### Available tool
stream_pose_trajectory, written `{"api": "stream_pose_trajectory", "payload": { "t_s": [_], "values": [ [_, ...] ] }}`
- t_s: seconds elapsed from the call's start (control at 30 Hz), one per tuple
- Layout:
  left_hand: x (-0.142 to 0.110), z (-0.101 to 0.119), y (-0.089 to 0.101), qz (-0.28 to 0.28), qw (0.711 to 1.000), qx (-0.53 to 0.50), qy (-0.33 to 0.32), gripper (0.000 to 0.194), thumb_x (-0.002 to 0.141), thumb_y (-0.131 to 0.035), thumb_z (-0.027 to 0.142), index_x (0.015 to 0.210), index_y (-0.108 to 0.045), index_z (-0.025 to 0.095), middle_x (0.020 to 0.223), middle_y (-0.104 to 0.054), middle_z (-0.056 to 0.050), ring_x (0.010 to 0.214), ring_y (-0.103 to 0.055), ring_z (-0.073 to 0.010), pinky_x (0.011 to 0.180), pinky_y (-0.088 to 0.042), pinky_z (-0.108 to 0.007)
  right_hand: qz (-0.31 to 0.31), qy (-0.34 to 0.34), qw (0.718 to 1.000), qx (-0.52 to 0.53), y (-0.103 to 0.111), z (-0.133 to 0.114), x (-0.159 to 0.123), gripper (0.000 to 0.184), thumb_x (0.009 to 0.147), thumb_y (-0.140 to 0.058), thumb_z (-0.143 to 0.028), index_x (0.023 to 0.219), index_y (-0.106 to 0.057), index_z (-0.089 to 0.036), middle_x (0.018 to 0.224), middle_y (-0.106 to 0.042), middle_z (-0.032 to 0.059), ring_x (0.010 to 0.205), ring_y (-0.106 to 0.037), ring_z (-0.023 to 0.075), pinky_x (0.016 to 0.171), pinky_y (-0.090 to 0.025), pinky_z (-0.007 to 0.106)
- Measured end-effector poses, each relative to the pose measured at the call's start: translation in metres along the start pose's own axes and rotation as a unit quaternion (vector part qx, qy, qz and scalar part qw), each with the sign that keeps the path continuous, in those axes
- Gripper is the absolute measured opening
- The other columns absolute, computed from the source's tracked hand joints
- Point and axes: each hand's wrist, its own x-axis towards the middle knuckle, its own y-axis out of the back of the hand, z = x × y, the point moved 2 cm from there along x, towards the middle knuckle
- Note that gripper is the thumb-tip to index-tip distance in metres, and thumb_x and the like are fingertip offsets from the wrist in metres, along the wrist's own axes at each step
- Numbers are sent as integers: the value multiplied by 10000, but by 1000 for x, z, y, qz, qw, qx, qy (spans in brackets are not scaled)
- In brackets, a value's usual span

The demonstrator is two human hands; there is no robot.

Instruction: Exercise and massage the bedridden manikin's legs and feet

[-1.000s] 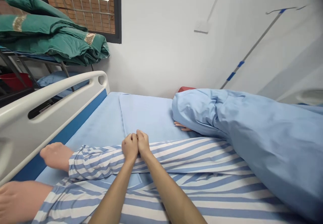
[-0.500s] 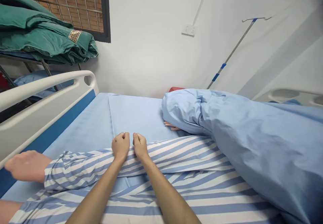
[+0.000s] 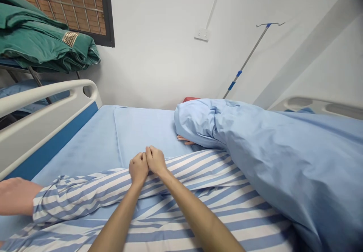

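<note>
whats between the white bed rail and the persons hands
In the head view, a light blue bed sheet fills that stretch, from the white plastic bed rail and its dark blue edge band to the left hand and right hand.

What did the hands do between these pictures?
The left hand and right hand moved apart, then came back together until they touched, above the striped sleeve. The blue quilt and green blankets stayed as they were.
</note>
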Motion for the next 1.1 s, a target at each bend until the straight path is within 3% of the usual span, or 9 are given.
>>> {"api": "stream_pose_trajectory", "payload": {
  "t_s": [0.1, 0.2, 0.43, 0.63, 0.7, 0.8, 0.9, 0.97, 1.1],
  "values": [
    [-2, 1, -2, -3, 1000, 26, 1, 350, 792, -374, 347, 484, -429, 189, 504, -496, 7, 506, -333, -105, 521, -207, -247, -14, 56, 988, -141, 14, 5, -8, 313, 884, -348, -329, 654, -513, -195, 539, -500, -6, 514, -411, 122, 531, -213, 252],
    [-1, 5, -2, -9, 999, 36, 3, 338, 769, -392, 347, 470, -422, 193, 494, -482, 11, 509, -337, -110, 519, -207, -249, -10, 36, 988, -147, 16, 17, -14, 346, 897, -321, -323, 649, -526, -198, 555, -533, 2, 528, -438, 126, 535, -200, 256],
    [6, 34, -18, -13, 997, -77, 13, 320, 747, -379, 309, 453, -328, 192, 437, -322, 40, 483, -321, -96, 503, -236, -232, 24, -3, 997, 67, 19, 28, -5, 387, 885, -303, -368, 556, -398, -188, 511, -427, -34, 513, -374, 107, 511, -242, 228],
    [-10, 33, -38, -33, 999, -31, -21, 352, 818, -322, 353, 541, -460, 185, 534, -499, 2, 548, -387, -109, 549, -234, -240, 72, -63, 977, 192, 19, 37, 2, 360, 860, -335, -391, 557, -318, -197, 513, -345, -51, 517, -337, 99, 491, -277, 214],
    [-11, 30, -39, -34, 999, -10, -28, 359, 827, -315, 355, 548, -465, 186, 552, -522, -9, 550, -388, -111, 550, -223, -244, 57, -66, 983, 162, 22, 36, 5, 361, 870, -307, -370, 555, -325, -196, 514, -355, -46, 511, -342, 99, 489, -274, 214],
    [-9, 30, -38, -43, 999, 8, -29, 358, 830, -313, 355, 552, -466, 188, 563, -538, -17, 544, -380, -112, 544, -207, -247, 6, -16, 1000, 1, 38, 31, 6, 343, 874, -323, -350, 589, -422, -187, 531, -431, -25, 523, -384, 110, 516, -262, 223],
    [-11, 32, -39, -49, 998, 28, -29, 354, 818, -335, 365, 533, -450, 189, 539, -518, -6, 529, -355, -110, 534, -194, -247, -38, 52, 987, -146, 57, 32, 2, 306, 876, -354, -360, 678, -515, -191, 562, -500, -11, 534, -413, 119, 545, -242, 233],
    [-13, 32, -39, -44, 998, 38, -30, 353, 807, -351, 356, 505, -414, 184, 506, -477, 8, 518, -332, -106, 531, -191, -245, -38, 49, 985, -160, 64, 38, -1, 335, 896, -321, -347, 673, -517, -192, 557, -505, -11, 531, -413, 115, 544, -231, 237],
    [-12, 38, -38, -39, 998, 29, -30, 345, 784, -375, 329, 474, -369, 179, 469, -403, 28, 501, -309, -99, 524, -192, -243, 1, 13, 997, -74, 64, 50, 2, 385, 905, -292, -336, 585, -442, -184, 522, -442, -31, 522, -388, 102, 528, -230, 233]
  ]
}}
